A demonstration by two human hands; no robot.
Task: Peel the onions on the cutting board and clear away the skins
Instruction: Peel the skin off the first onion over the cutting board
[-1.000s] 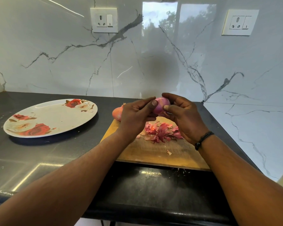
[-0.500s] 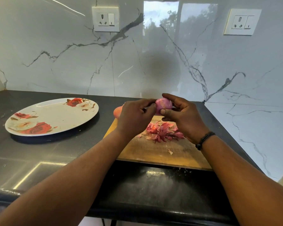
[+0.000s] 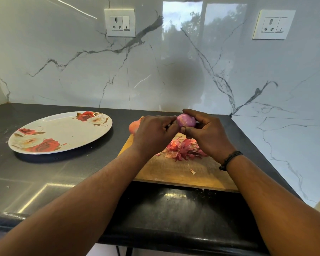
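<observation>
Purple peeled onion pinched between both hands' grips, left hand, right hand, skins heaped on wooden cutting board

Most of the orange onion was hidden behind the left hand. The far side of the purple onion was covered by the right hand. Part of the skins and the cutting board was hidden under both wrists. Both elbows were cut off at the bottom edge.
</observation>
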